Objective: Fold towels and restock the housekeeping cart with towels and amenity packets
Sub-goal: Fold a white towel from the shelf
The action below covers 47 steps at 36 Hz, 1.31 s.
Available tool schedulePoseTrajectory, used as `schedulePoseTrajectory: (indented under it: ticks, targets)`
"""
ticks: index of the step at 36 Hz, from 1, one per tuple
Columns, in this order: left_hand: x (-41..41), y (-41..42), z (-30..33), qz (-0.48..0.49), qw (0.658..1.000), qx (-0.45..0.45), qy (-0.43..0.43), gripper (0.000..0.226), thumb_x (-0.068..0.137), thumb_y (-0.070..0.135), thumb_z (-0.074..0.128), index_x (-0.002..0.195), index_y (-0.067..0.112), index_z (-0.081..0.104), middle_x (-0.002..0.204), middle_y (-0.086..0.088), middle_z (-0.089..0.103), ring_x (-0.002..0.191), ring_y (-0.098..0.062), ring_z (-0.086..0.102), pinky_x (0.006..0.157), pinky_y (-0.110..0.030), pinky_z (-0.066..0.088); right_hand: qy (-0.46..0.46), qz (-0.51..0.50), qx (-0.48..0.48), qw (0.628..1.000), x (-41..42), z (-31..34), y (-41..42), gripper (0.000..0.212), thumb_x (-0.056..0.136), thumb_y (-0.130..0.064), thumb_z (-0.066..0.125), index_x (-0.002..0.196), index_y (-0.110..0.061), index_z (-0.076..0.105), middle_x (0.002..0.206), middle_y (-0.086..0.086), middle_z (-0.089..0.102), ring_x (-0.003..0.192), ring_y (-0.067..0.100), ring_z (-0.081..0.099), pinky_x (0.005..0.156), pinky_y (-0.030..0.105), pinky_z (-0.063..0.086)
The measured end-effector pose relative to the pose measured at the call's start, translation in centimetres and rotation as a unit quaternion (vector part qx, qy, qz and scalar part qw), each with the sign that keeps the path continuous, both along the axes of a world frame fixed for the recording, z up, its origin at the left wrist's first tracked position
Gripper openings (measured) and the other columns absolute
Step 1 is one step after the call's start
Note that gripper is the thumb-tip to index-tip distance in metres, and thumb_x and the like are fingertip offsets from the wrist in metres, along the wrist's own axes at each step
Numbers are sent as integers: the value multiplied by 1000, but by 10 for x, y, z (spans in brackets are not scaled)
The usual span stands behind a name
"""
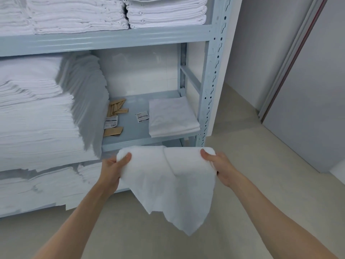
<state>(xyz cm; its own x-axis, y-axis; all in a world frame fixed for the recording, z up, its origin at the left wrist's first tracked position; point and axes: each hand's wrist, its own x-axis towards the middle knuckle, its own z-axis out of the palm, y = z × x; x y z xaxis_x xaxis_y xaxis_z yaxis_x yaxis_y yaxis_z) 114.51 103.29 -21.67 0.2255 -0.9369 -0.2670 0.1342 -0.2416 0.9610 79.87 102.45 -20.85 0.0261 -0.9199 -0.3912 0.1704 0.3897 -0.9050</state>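
Both hands hold one white towel at its top fold, in front of the shelving.

Left hand [113, 165] pinches the towel [168, 176] at its left end, thumb on top; right hand [216, 163] pinches the right end likewise. The towel's long axis runs left to right between the hands, with loose corners hanging unevenly below, so the fold is judged unfinished. The metal rack [207, 101] stands just beyond the towel. On its middle shelf lie a folded towel [171, 116] at the right, directly beyond the hands, white amenity packets [142, 117] at centre, and tan packets [116, 109] beside the tall linen stack [41, 113] at the left. Both hands sit about equally near that shelf. No cart is visible.
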Motion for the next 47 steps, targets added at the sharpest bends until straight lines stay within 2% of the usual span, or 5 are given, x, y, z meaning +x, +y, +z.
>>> schedulePoseTrajectory:
  ticks: [9,14,21,39,47]
  targets:
    - [-1,-1,-44,107,976,153,-115,85,74,32,88,137,-9,48,132,-19,59,115,-38,60,95,-45,52,68,-42,-50,996,27,-1,5,38,87,-29,76,94,8,69,91,20,74,82,35,71,79,50,58]
    - [-8,10,-52,78,970,232,16,43,69,15,91,94,-7,63,101,-18,70,78,-28,69,46,-34,57,74,-54,-47,995,26,-7,9,38,87,-29,75,88,8,66,84,18,66,77,29,64,74,41,51]
    - [-9,17,-68,-38,949,304,73,52,78,24,84,120,-2,67,112,-15,74,100,-29,71,74,-41,57,98,-62,-35,993,18,-15,18,33,87,-30,76,79,0,65,77,15,65,73,28,64,69,39,51]
    - [-24,-13,-8,17,1000,15,2,51,83,10,79,61,22,35,67,-5,51,61,-19,51,52,-27,40,22,-124,61,990,-13,-3,20,19,86,-20,74,102,-10,74,97,8,77,80,23,73,61,28,55]
    - [-21,-22,4,23,994,21,-104,38,80,21,84,91,15,49,95,-11,58,81,-27,58,67,-38,50,148,-84,45,984,-24,2,8,28,78,-25,84,86,-8,63,84,5,72,72,17,69,62,28,52]
